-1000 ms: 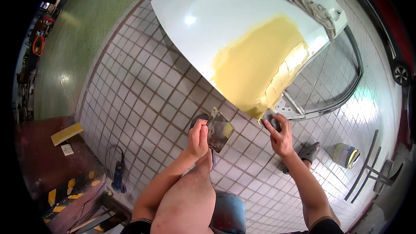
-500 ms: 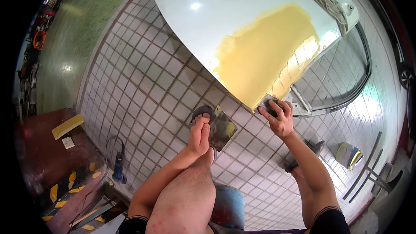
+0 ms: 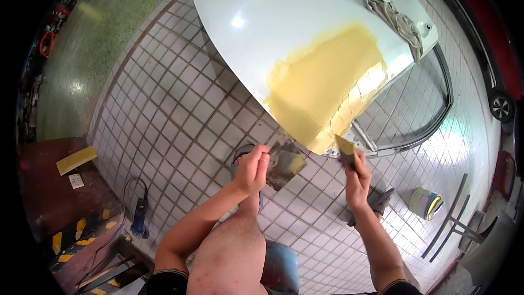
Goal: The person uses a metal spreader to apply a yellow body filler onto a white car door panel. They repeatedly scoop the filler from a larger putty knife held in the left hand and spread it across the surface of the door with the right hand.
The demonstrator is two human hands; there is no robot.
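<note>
"Right hand (image 3: 357,179): state and surroundings?"

"Clamped on a smeared spreader (image 3: 345,148). Window frame (image 3: 448,93) curves away to its right; can (image 3: 424,204) stands near the right shoe (image 3: 385,199). Grey cloth (image 3: 395,22) lies on the white door (image 3: 262,22)."

"Left hand (image 3: 252,170)?"

"Clamped on a flat plate (image 3: 281,167), beside the left shoe (image 3: 241,152)."

"Yellow filler (image 3: 327,82) location?"

"On the door, ahead of the right hand, near the spreader."

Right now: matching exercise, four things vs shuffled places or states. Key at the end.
1. Left hand
2. Right hand
3. Twisted grey cloth
4. Tin

A. Lying on the white door panel
B. Holding a smaller spreader with a yellow-coated face
C. On the tiled floor
D. Holding a dark, flat plate with a yellow smear

Pairs: 1-D, 2-B, 3-A, 4-C
</note>
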